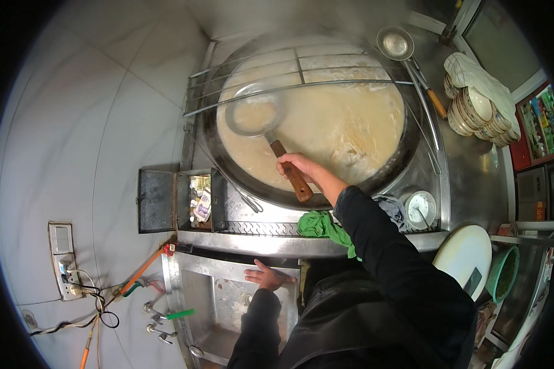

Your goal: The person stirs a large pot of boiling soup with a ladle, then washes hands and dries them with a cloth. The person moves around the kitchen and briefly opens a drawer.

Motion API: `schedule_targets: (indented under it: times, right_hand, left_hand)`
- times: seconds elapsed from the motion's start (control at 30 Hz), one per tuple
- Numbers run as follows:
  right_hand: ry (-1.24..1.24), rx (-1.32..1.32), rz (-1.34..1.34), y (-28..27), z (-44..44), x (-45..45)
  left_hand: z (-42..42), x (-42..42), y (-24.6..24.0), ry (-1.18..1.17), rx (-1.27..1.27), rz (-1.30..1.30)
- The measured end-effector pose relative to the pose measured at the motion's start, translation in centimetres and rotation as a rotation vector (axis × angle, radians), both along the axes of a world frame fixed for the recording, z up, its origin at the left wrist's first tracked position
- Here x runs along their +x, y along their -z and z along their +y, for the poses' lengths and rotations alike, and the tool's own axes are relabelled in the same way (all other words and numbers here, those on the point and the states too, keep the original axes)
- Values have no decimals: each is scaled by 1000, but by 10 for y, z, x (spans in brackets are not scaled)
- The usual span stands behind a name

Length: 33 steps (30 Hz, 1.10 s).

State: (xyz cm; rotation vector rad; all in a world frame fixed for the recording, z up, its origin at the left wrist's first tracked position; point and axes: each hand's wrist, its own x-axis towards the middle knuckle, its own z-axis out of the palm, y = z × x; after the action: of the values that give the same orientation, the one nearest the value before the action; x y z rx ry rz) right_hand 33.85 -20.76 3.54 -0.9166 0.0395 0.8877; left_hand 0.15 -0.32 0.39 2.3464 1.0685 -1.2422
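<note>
My right hand (300, 167) is closed around the wooden handle of a large metal ladle (255, 110). The ladle's round bowl holds some liquid and sits at the left part of a very wide wok (408, 157), partly under a metal rack (300, 84). Cloudy, pale broth (304, 120) fills the wok, with foam and whitish strands on its surface. My left hand (268, 276) rests with fingers spread at the near rim of a stainless steel sink (198, 341), holding nothing. A green cloth (318, 224) lies on the stove edge beneath my right forearm.
An open metal box (157, 201) with banknotes stands left of the wok. Right are a strainer (395, 43), stacked bowls (466, 110), a white bowl with a spoon (420, 211), a round pale lid or board (466, 258) and a green basket (503, 274). Cables hang by wall sockets (64, 263). Steam rises behind.
</note>
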Motion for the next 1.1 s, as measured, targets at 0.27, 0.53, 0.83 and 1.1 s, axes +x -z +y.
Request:
schedule_targets:
  times: [0.27,0.53,0.83,1.1]
  right_hand:
    - [-11,157,202,-3,-28,-84]
    - [27,346,437,1,-94,-126]
    - [226,498,512,17,-164,-131]
    - [408,428,420,9,-220,-123]
  left_hand:
    - [1,-2,-6,17,-44,-83]
    - [-2,2,-1,6,20,7]
    - [1,-1,3,-13,15,-6]
    - [5,-6,1,14,-53,-123]
